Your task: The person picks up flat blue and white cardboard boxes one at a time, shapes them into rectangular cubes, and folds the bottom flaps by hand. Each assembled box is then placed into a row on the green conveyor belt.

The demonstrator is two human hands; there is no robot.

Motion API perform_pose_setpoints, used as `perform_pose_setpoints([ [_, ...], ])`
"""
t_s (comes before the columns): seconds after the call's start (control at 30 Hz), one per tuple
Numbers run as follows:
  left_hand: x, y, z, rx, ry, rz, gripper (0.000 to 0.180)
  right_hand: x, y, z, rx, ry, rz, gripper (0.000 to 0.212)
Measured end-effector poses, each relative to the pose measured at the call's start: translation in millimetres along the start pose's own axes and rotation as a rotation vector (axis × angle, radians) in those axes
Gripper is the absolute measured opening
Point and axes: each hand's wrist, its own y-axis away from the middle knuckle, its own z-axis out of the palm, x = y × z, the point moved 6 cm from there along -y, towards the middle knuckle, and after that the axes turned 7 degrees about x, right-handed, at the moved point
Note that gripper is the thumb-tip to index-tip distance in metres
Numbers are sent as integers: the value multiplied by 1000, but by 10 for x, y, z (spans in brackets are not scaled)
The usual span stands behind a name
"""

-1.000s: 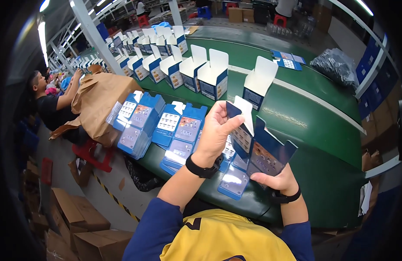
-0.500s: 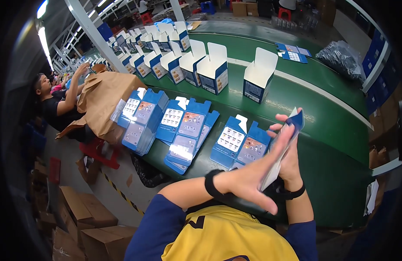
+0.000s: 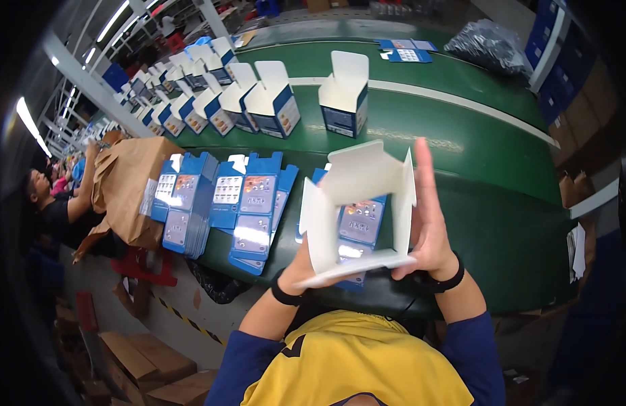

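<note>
An unfolded cardboard box (image 3: 321,233), white inside and opened into a square tube with its flaps spread, is between my two hands. My left hand (image 3: 300,265) grips its lower left side; the fingers are mostly hidden behind the cardboard. My right hand (image 3: 432,227) lies against the right wall, fingers stretched upward and thumb low by the bottom flap. Through the open tube, flat blue cartons (image 3: 361,220) show on the table beneath.
Left of the box lie a flat carton pile (image 3: 253,227) and a taller stack (image 3: 184,203). Open-topped boxes line the green belt, one (image 3: 343,115) standing apart. A brown paper bag (image 3: 133,183) stands beside a co-worker (image 3: 62,203). A grey plastic bundle (image 3: 489,46) sits far right.
The flattened box has been opened into a square tube and moved left. My left hand has moved to its lower left side; my view has turned to the right.
</note>
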Motion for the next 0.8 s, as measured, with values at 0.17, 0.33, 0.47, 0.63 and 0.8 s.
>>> perform_pose_setpoints([
  [0.17,329,-82,-532,451,-211,510,105,-49,-8,129,-245,-123,142,139],
  [0.33,537,-60,-526,456,-422,645,102,-61,1,110,-251,-90,293,126],
  [0.47,659,-69,-392,463,-402,674,95,-18,25,82,-134,-69,178,101],
  [0.63,817,-80,-277,516,-497,771,70,-82,35,162,96,-820,5,77],
  [0.8,821,-46,-293,520,-459,701,56,-36,8,123,32,-563,234,81],
])
